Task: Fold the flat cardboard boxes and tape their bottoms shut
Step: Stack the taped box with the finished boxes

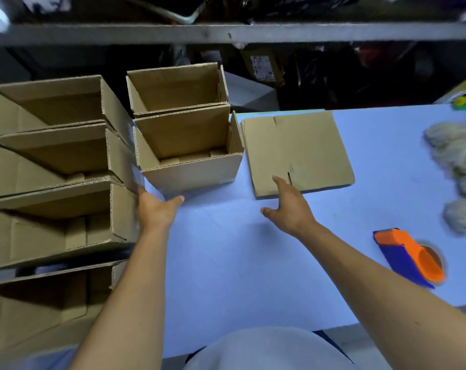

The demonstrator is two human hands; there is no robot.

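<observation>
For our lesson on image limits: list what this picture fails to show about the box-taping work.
Head view only:
- Taped bottoms of the folded boxes: hidden, facing down.
- Tape roll: covered by the dispenser.
- Left hand fingers: behind the box corner.
- Leftmost boxes: cut off, blurred.

Bare forearms (135, 284), pale grey top (266, 348)

Both your bare forearms rise from the bottom of the frame toward its centre, the left one slanting up from the lower left, the right one from the lower right. Your left hand (157, 209) sits just left of centre, palm forward, fingers straight and spread, thumb pointing right. Your right hand (288, 206) reaches up slightly right of centre, fingers loosely extended, the forefinger stretched furthest up, the thumb out to the left, gripping nothing.
</observation>
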